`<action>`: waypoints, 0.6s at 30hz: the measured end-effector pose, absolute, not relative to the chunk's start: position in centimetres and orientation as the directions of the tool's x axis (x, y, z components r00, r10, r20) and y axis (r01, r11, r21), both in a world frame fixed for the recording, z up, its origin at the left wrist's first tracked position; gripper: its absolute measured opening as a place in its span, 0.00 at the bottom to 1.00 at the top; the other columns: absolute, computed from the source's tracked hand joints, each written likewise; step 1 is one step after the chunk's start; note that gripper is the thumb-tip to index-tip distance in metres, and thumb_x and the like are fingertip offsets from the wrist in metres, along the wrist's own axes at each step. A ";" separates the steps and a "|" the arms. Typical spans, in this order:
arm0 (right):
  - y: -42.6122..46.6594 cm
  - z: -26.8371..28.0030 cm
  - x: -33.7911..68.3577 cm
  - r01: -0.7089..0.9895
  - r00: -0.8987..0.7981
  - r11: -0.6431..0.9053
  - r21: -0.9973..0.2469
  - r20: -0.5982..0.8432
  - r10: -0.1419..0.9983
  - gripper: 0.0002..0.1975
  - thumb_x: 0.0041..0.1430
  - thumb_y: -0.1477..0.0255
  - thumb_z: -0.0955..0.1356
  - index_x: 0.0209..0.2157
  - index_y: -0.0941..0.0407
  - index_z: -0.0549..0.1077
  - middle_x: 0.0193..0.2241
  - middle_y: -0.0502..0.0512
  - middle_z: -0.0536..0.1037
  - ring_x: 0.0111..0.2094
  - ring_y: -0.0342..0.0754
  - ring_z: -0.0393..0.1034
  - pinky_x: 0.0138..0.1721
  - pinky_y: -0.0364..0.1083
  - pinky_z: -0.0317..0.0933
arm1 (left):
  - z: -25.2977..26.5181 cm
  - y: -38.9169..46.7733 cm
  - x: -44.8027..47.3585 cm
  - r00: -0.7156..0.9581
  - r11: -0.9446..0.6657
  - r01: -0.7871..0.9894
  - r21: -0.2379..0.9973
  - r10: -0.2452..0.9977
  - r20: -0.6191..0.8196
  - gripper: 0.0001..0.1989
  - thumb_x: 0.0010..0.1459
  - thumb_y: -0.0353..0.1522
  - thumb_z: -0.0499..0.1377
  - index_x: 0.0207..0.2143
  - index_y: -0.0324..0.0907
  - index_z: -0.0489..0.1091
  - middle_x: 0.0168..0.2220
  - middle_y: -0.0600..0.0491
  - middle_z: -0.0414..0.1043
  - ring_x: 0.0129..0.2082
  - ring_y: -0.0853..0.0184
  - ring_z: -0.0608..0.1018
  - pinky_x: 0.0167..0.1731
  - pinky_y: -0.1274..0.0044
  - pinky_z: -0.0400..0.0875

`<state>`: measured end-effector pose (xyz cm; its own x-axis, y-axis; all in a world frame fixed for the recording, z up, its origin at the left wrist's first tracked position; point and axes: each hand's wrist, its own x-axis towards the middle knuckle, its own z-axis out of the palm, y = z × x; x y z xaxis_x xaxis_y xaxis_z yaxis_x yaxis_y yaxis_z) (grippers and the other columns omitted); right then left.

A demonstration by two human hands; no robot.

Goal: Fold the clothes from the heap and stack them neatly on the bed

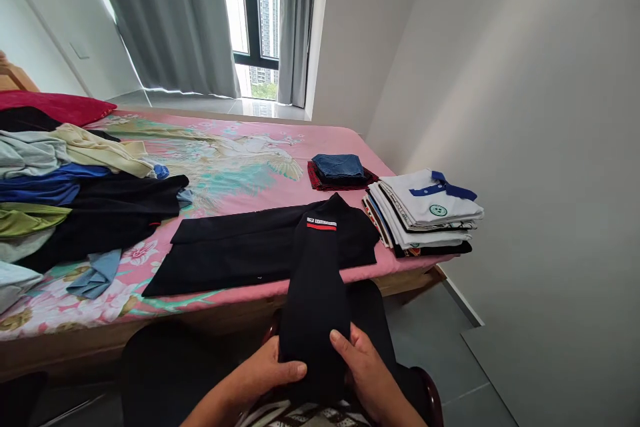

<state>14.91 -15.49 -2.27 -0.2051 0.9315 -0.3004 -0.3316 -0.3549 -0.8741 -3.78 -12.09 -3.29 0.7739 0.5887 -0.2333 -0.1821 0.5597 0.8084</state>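
A black shirt (240, 250) lies spread across the near edge of the bed, with a white and red label (321, 223) near its collar. One part of it hangs off the bed toward me. My left hand (265, 370) and my right hand (363, 367) both grip this hanging black part at its lower end, thumbs on top, one hand at each side.
A pink flowered bedsheet (240, 153) covers the bed. A heap of unfolded clothes (60, 193) sits at the left. A stack of folded shirts (425, 213) and folded jeans (340, 170) rest at the right. The grey wall (525, 113) is close on the right.
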 end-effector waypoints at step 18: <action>-14.8 -2.2 12.1 -0.469 -0.353 -0.453 -0.758 -0.309 0.883 0.20 0.55 0.60 0.69 0.45 0.56 0.66 0.33 0.53 0.75 0.28 0.46 0.71 0.26 0.44 0.66 | -2.4 -14.1 -6.4 0.548 -0.499 0.469 0.729 0.812 0.203 0.38 0.45 0.25 0.60 0.59 0.53 0.60 0.61 0.51 0.57 0.60 0.53 0.61 0.60 0.58 0.52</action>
